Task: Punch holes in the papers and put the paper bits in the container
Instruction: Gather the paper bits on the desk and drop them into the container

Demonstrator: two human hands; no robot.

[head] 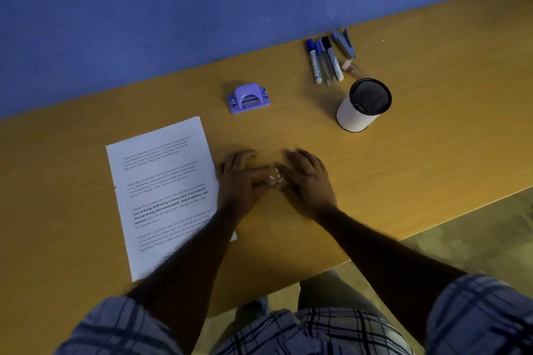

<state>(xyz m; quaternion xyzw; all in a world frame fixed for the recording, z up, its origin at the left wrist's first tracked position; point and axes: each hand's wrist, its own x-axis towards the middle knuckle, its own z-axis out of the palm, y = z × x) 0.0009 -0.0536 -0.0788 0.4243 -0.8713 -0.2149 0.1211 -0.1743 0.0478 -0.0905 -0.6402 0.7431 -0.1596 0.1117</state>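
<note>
A stack of printed white papers (161, 181) lies on the wooden desk (403, 167), left of centre. My left hand (238, 179) and my right hand (307, 179) lie flat on the desk, fingers spread, facing each other. Several small white paper bits (275, 177) sit in a little heap between their fingertips. The purple hole punch (248, 97) stands beyond the hands, untouched. A white container with a black mesh inside (364, 104) stands upright at the right, apart from both hands.
Several markers (324, 60) and a grey stapler (343, 42) lie at the back right near the blue wall (173, 8). A small eraser-like piece (347, 64) lies beside them. The desk's front edge runs diagonally at the lower right.
</note>
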